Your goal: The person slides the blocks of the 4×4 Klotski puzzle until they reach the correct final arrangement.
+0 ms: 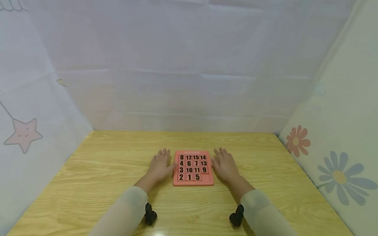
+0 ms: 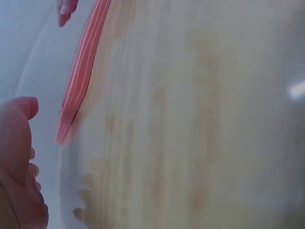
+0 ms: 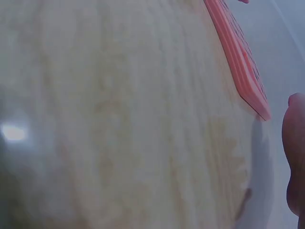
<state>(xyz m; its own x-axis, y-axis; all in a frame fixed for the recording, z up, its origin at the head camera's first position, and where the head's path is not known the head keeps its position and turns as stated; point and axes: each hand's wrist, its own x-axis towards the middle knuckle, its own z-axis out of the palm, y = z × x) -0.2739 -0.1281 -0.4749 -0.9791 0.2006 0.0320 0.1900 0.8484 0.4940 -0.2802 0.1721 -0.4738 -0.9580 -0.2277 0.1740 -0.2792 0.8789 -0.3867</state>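
Observation:
A pink number slide puzzle (image 1: 193, 167) lies flat on the table, black numerals on its square tiles. Its top row reads 8, 12, 15, 14, and the bottom row 2, 1, 5 with a bare slot at the lower right corner. My left hand (image 1: 160, 166) is at the puzzle's left side, fingers extended forward, thumb at the frame's edge. On the other side is my right hand (image 1: 225, 165), fingers also stretched out and close to the right edge. Both wrist views catch only the puzzle's pink side edge (image 2: 78, 83) and part of each hand.
The wood-grain table (image 1: 118, 203) extends around the puzzle. A pale cloth wall (image 1: 189, 82) stands behind it, with printed side walls left and right. Black wrist-worn devices (image 1: 150, 214) hang below both pale sleeves (image 1: 124, 209).

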